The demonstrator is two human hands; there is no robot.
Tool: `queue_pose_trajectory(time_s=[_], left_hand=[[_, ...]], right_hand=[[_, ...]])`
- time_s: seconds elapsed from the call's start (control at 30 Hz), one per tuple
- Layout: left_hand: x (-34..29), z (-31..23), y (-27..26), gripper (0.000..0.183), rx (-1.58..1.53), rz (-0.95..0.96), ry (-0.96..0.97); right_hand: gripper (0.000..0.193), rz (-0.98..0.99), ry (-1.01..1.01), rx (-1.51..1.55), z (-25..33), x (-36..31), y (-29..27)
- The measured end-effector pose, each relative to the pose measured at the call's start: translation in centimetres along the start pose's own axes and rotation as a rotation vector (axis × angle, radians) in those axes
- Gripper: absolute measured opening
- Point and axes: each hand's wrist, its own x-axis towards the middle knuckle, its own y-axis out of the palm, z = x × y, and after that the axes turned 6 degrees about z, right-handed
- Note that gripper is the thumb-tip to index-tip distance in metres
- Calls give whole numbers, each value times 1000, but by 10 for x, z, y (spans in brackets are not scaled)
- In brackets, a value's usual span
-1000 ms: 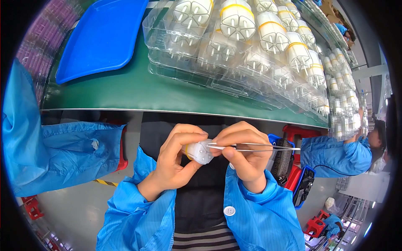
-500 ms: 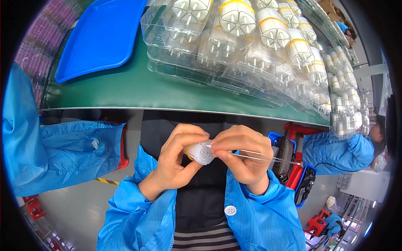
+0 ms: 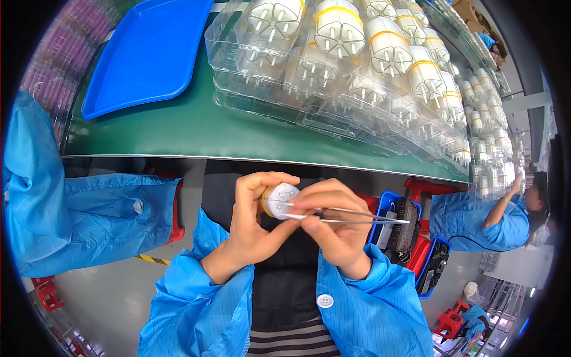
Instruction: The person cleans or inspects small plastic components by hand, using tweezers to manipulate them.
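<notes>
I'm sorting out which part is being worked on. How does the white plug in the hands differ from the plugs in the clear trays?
The held plug sits alone, pinched in the left hand below the table edge; the tray plugs stand in rows in clear trays on the green table. Tweezers in the right hand touch the held plug; nothing touches the tray plugs. Both are white, round, with yellow bands.

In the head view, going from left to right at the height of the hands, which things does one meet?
Blue sleeve of a neighbouring person → left hand → small white round part → right hand → metal tweezers, their free end pointing right → blue bin → another person in blue.
</notes>
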Motion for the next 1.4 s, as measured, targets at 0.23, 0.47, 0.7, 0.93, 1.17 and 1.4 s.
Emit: queue_pose_trajectory(time_s=[0.23, 0.47, 0.7, 0.93, 1.17, 1.4], left_hand=[[1, 0, -8, 63, 223, 111, -10], [-1, 4, -1, 52, 216, 63, 55], [1, 5, 2, 53, 237, -55, 117], [1, 5, 1, 54, 247, -51, 125], [1, 2, 1, 56, 236, -44, 117], [1, 4, -1, 55, 338, -53, 169]], right_hand=[[14, -104, 17, 48, -2, -5, -4], [11, -150, 25, 79, -3, -4, 3], [10, -124, 28, 30, -3, -4, 1], [9, -110, 1, 18, -4, -4, 1], [9, -113, -7, 20, -5, -5, 0], [11, -24, -96, -210, 5, 5, -1]])
